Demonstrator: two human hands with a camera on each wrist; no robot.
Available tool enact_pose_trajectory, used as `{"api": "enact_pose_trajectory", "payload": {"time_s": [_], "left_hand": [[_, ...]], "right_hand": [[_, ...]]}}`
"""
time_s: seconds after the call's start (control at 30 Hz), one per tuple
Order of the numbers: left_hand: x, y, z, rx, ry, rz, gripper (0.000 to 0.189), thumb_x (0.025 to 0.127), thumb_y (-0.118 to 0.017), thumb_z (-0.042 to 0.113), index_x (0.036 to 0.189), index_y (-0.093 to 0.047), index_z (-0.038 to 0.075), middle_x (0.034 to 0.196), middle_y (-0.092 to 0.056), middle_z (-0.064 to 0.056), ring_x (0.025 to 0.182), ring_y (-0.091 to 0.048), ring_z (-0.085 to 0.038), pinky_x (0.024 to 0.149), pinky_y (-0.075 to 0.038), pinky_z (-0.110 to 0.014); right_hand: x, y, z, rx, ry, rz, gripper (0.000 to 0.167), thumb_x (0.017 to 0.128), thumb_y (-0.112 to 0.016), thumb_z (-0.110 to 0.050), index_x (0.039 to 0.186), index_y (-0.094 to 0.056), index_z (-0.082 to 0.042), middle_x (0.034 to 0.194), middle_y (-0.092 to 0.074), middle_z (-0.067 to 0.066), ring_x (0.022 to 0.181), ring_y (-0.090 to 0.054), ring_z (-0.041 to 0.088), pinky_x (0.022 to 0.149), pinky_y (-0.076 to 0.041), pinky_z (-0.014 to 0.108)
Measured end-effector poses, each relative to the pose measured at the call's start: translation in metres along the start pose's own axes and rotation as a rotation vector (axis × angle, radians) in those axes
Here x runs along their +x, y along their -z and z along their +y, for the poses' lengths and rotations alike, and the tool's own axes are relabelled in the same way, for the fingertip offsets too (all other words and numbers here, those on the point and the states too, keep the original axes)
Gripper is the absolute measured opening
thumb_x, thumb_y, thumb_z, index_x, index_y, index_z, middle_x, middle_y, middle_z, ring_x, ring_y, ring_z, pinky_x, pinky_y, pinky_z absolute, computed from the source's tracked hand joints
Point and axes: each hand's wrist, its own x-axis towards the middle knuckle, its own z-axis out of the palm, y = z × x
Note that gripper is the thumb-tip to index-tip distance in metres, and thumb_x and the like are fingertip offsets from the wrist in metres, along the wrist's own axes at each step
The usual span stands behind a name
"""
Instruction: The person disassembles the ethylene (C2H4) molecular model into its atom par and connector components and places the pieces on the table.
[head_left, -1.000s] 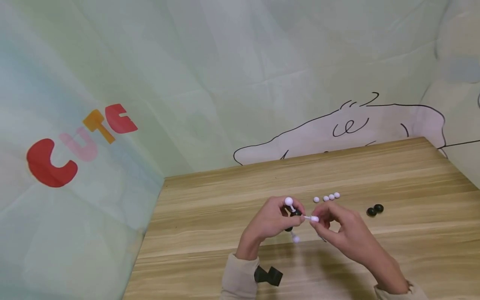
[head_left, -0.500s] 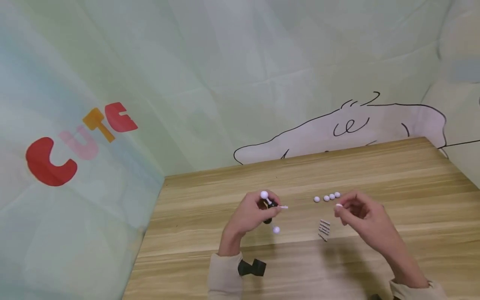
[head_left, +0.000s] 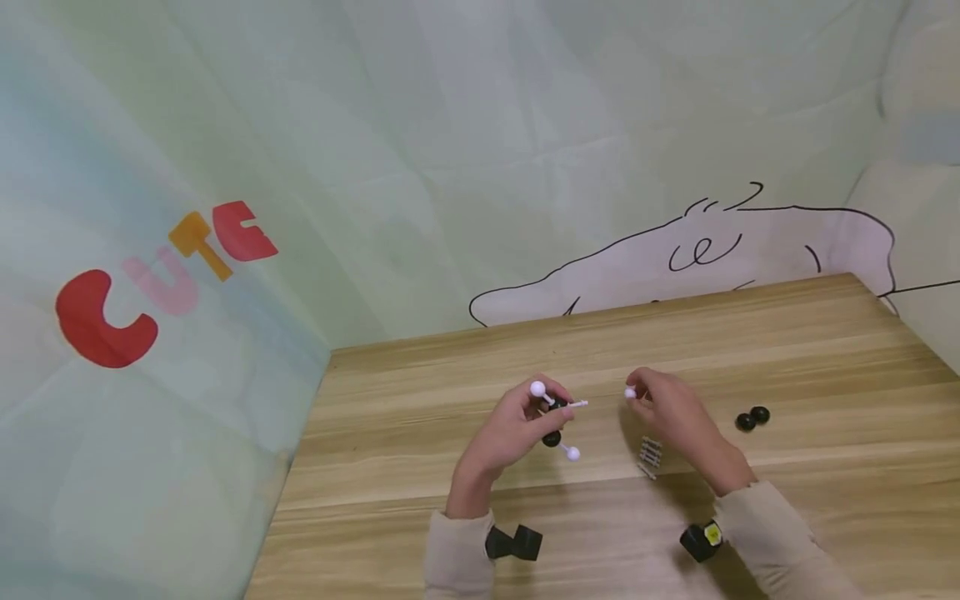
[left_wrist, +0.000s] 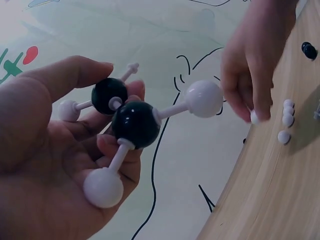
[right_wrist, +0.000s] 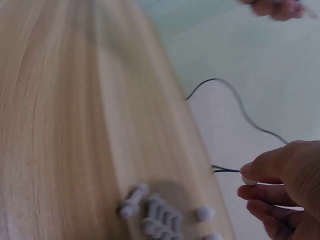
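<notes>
Over the table, right hand, pinching ball, has neared left hand gripping model.

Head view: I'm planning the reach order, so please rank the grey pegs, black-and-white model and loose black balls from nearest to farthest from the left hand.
1. Black-and-white model: held in the left hand.
2. Grey pegs: on the table, to that hand's right.
3. Loose black balls: farther right, beyond the right hand.

Wood-grained table before me; grey pegs lie grouped on it; two black balls farther right; white balls nearby.
</notes>
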Motion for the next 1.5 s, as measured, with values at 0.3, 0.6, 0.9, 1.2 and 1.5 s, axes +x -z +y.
{"api": "enact_pose_trajectory", "payload": {"time_s": [0.3, 0.6, 0.9, 1.2, 1.5], "left_hand": [[-0.005, -0.003, -0.001, -0.023, -0.008, -0.026, 0.019, 0.095, -0.059, 0.015, 0.112, -0.059, 0.007, 0.106, -0.065, -0.013, 0.084, -0.054, -0.012, 0.070, -0.045, -0.023], [-0.009, -0.002, 0.000, -0.061, -0.032, -0.012, 0.020, 0.095, -0.060, 0.013, 0.113, -0.060, 0.006, 0.107, -0.065, -0.015, 0.085, -0.056, -0.011, 0.071, -0.045, -0.022], [-0.010, -0.002, -0.003, -0.083, -0.030, -0.011, 0.020, 0.094, -0.060, 0.012, 0.113, -0.059, 0.005, 0.106, -0.065, -0.014, 0.084, -0.056, -0.011, 0.070, -0.046, -0.022], [-0.012, -0.002, -0.004, -0.123, -0.029, -0.021, 0.024, 0.095, -0.058, 0.011, 0.117, -0.057, 0.000, 0.109, -0.065, -0.019, 0.090, -0.061, -0.013, 0.076, -0.050, -0.024], [-0.010, -0.002, -0.009, -0.230, -0.074, -0.046, 0.028, 0.094, -0.059, 0.006, 0.120, -0.052, -0.004, 0.112, -0.061, -0.033, 0.092, -0.068, -0.015, 0.078, -0.052, -0.024]], "right_hand": [[0.013, -0.031, 0.001, -0.194, 0.124, 0.078, 0.008, 0.083, -0.070, -0.009, 0.086, -0.063, -0.009, 0.088, -0.072, 0.008, 0.093, -0.057, 0.034, 0.085, -0.038, 0.053], [0.016, -0.042, -0.001, -0.268, 0.114, 0.055, 0.006, 0.085, -0.069, -0.009, 0.086, -0.064, -0.010, 0.091, -0.071, 0.009, 0.094, -0.058, 0.034, 0.085, -0.036, 0.053], [0.017, -0.045, 0.003, -0.238, 0.122, 0.068, 0.007, 0.086, -0.068, -0.009, 0.083, -0.063, -0.011, 0.087, -0.067, 0.007, 0.092, -0.060, 0.033, 0.088, -0.036, 0.057], [0.016, -0.045, 0.003, -0.220, 0.125, 0.060, 0.006, 0.087, -0.068, -0.009, 0.085, -0.063, -0.011, 0.088, -0.068, 0.007, 0.093, -0.059, 0.033, 0.090, -0.034, 0.058], [0.015, -0.019, -0.012, -0.006, 0.050, 0.004, 0.023, 0.085, -0.068, -0.010, 0.107, -0.063, -0.003, 0.108, -0.065, 0.017, 0.108, -0.056, 0.040, 0.094, -0.036, 0.058]]}}
